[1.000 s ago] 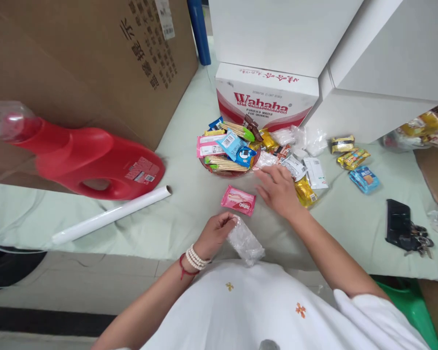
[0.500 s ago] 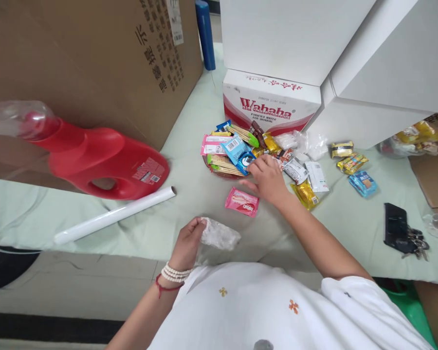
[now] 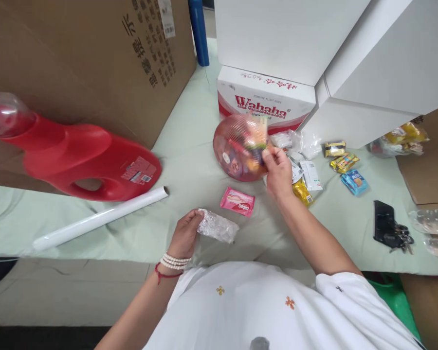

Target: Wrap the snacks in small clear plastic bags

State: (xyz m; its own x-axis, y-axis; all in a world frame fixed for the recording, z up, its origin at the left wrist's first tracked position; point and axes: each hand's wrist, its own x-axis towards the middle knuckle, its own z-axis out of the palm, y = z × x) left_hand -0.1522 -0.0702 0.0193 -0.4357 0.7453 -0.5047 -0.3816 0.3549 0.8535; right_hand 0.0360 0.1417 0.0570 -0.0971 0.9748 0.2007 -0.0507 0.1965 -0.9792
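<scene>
My right hand (image 3: 277, 167) grips the rim of a see-through red bowl (image 3: 237, 148) and holds it tipped up on edge, with several snack packets showing blurred through its bottom. My left hand (image 3: 185, 234) pinches a crumpled clear plastic wrapper (image 3: 218, 226) near the table's front edge. A pink wafer packet (image 3: 237, 201) lies flat on the green cloth between my two hands.
A red detergent jug (image 3: 76, 158) lies on its side at the left, a white paper roll (image 3: 98, 218) in front of it. A Wahaha box (image 3: 264, 99) and white boxes stand behind. Loose snack packets (image 3: 345, 163) and a black wallet with keys (image 3: 387, 226) lie right.
My right hand took hold of the red bowl of snacks and tipped it up off the table. The left hand stayed near the front edge with the wrapper.
</scene>
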